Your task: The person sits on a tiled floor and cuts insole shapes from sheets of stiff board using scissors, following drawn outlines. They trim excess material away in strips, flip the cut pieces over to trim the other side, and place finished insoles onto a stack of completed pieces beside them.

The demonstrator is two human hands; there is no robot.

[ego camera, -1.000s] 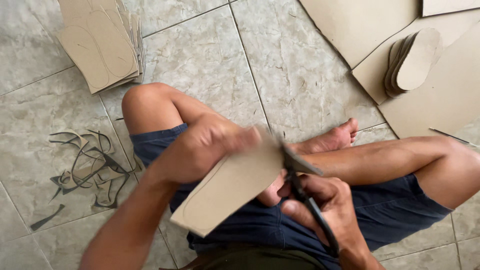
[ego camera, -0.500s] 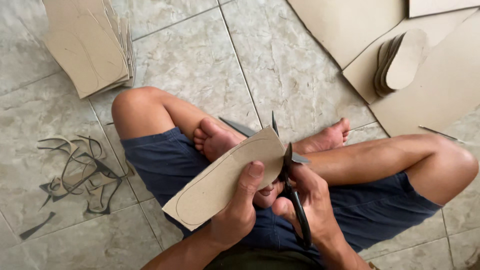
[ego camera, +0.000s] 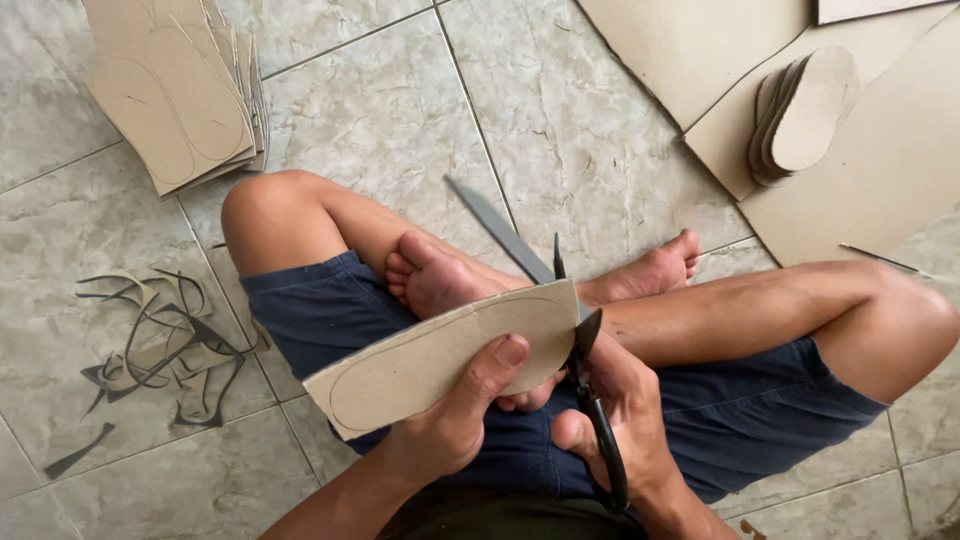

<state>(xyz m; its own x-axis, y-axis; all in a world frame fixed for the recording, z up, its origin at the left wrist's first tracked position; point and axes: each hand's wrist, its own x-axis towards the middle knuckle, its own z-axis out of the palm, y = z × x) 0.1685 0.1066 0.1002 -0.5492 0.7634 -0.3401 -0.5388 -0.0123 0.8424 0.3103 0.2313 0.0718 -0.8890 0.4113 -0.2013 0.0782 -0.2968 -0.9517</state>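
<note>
I sit cross-legged on a tiled floor. My left hand (ego camera: 455,420) grips a tan cardboard piece (ego camera: 430,355) with a sole outline drawn on it, thumb on top near its right end. My right hand (ego camera: 620,430) holds black scissors (ego camera: 585,400) by the handles; the blades are at the cardboard's right edge and point upward. A thin grey trimmed strip (ego camera: 495,228) sticks up from the cut edge over my feet.
A stack of cardboard pieces with sole outlines (ego camera: 175,85) lies at the upper left. Curled offcut strips (ego camera: 160,340) lie at the left. Large cardboard sheets (ego camera: 880,170) and a pile of cut soles (ego camera: 805,110) are at the upper right.
My left hand has shifted its grip from over the top of the cardboard to underneath with the thumb on top. The piece now lies flatter, and a trimmed strip has appeared at the scissors.
</note>
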